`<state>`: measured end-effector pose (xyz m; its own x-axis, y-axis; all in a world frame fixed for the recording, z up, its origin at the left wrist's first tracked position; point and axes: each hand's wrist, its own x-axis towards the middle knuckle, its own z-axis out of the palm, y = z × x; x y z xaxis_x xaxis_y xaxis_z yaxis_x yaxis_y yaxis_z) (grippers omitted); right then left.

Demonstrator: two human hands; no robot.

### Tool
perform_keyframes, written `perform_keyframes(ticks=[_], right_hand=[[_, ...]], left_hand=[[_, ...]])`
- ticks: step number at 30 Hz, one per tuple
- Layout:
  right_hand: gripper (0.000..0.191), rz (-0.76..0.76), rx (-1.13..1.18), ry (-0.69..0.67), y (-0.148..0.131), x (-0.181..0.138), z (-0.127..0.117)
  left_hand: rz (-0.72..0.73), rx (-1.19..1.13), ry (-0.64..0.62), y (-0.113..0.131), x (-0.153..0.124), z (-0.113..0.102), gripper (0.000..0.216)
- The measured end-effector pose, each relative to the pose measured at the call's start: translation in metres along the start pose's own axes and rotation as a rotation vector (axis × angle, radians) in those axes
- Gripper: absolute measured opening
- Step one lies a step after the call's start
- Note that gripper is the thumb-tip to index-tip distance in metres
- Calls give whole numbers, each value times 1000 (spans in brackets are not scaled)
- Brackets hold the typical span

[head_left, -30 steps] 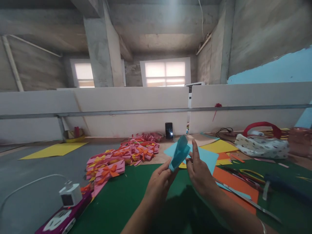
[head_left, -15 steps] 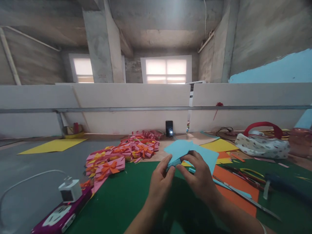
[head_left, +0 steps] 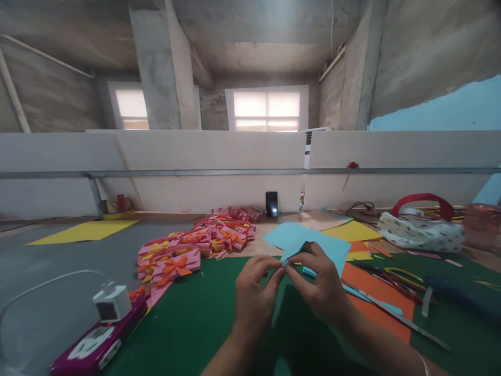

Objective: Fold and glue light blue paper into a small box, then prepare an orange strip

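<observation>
Both hands meet above the green mat (head_left: 188, 324), pinching a small folded piece of light blue paper (head_left: 290, 256). My left hand (head_left: 256, 287) grips its near left corner between thumb and fingertips. My right hand (head_left: 319, 279) is closed on the right side, with bent fingers hiding much of the paper. Behind them lie light blue sheets (head_left: 332, 250). Right of my right hand, scissors (head_left: 407, 321) rest across an orange sheet (head_left: 391, 297) and a light blue strip.
A pile of pink and orange paper pieces (head_left: 188, 248) lies left of the hands. A purple power strip (head_left: 97, 339) with a white charger (head_left: 112, 303) is at the left front. A phone (head_left: 271, 204) leans on the back board; a white basket with red handle (head_left: 420, 232) stands right.
My left hand has slid its grip down to the paper's near corner, its fingers now pinched together. The folded paper is turned and tilted, showing less of its face. My right hand stays nearly in place.
</observation>
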<state>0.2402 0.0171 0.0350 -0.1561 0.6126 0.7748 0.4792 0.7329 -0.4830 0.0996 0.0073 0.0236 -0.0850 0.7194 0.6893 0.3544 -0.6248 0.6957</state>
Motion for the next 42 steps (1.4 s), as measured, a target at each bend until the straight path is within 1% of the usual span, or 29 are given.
perform_keyframes(ticks=[3, 6, 8, 10, 12, 13, 15, 17, 19, 21, 24, 26, 29, 32, 34, 36, 38, 42], right_hand=[[7, -32, -29, -2, -3, -1, 0], [12, -81, -34, 5, -4, 1, -3], [15, -109, -47, 83, 0, 5, -8], [15, -85, -67, 203, 8, 11, -15], [13, 29, -42, 277, 19, 18, -20], [14, 122, 2, 276, 25, 21, -22], [21, 301, 118, 223, 35, 25, -22], [30, 414, 216, 157, 40, 26, -19], [35, 451, 265, 115, 42, 25, -15], [36, 480, 302, 96, 42, 24, -11], [32, 526, 323, 98, 44, 22, -8], [27, 554, 322, 107, 48, 22, -7], [19, 554, 298, 108, 55, 22, -7], [9, 491, 234, 105, 59, 23, -12], [16, 444, 182, 96, 59, 24, -16], [20, 409, 137, 63, 57, 26, -20], [16, 378, 89, 18, 53, 28, -23], [18, 339, -42, -45, 47, 29, -24]], left_hand=[[-60, -29, -2, 0, 1, 0, 8], [-138, -84, -10, -2, 4, -2, 10], [-212, -158, 7, -4, 7, -5, 12], [-285, -243, 59, -7, 9, -7, 16], [-323, -309, 112, -9, 11, -9, 20], [-333, -331, 133, -9, 11, -10, 22], [-348, -342, 141, -9, 11, -11, 25], [-359, -331, 121, -7, 10, -12, 26], [-334, -291, 91, -6, 9, -12, 23], [-262, -231, 93, -4, 8, -12, 18], [-130, -130, 97, -1, 6, -11, 10], [-61, -92, 77, 1, 5, -9, 8], [38, -42, 7, 4, 0, -6, 7], [113, 1, -78, 4, -3, -3, 8], [116, 6, -102, 3, -3, -2, 9], [82, -8, -106, 2, -1, -3, 9], [13, -29, -102, 1, 2, -5, 9], [-193, -106, -73, 1, 6, -10, 12]])
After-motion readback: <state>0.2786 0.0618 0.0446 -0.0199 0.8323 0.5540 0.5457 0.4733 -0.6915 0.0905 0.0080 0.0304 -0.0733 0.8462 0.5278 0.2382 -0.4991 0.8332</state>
